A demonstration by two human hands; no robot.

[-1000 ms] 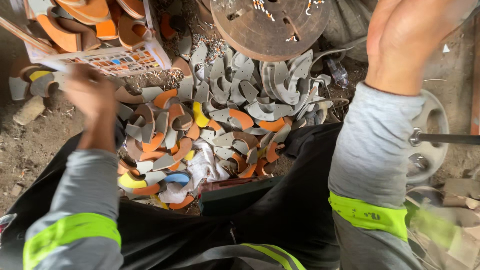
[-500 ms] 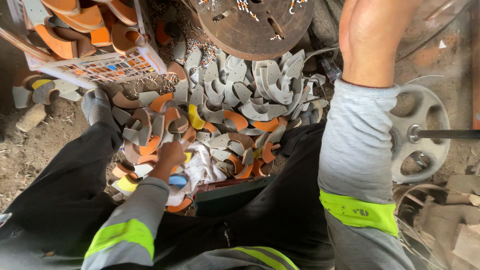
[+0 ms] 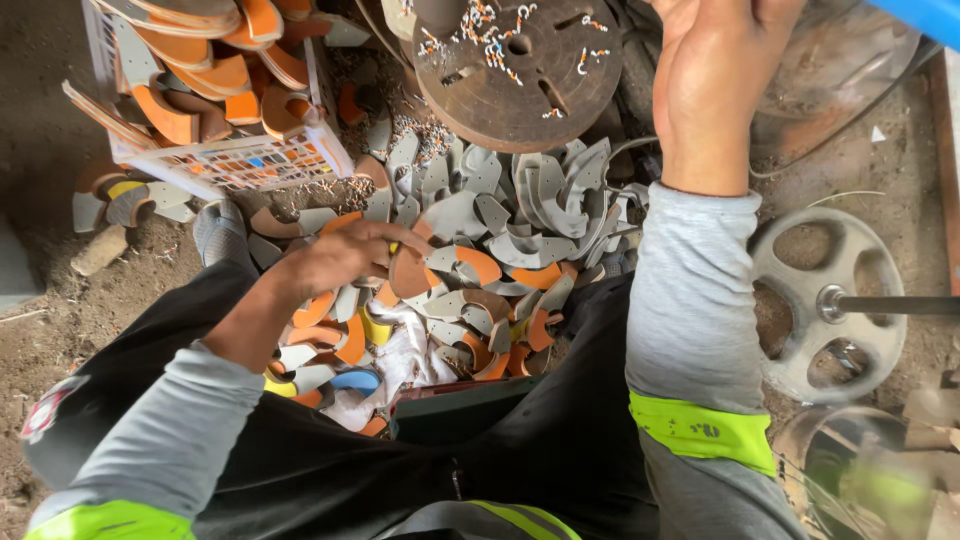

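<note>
**Left hand on a piece from the heap below the rusty disc**

Down into the heap [image 3: 500, 230] of cut, sole-shaped pieces with the left hand [image 3: 345, 255], just below the rusty disc [image 3: 515, 65]. Curls the fingers over a brown-and-orange piece [image 3: 410, 272] on top of the heap. Thumb tucked under by the look of it, though hard to say for sure with the knuckles in the way. Reads as a closed pinch, with nothing else in the grasp.

Up beside the disc, on its right, with the right hand [image 3: 715, 85]. Wrist and palm in view, fingertips cut off by the frame edge. Cannot tell whether open or closed, or holding anything.

As for progress: left of the disc, a white plastic crate [image 3: 240, 165] already stacked with orange-faced pieces, nested flat. Below the disc, plenty lying loose: grey, orange, a few yellow, one blue, strewn every which way over the dirt and across a white cloth [image 3: 400, 360].

About the piece itself: flat, curved like a heel section, brown face with an orange patch. Tilted up out of the heap rather than lying flat.
</note>
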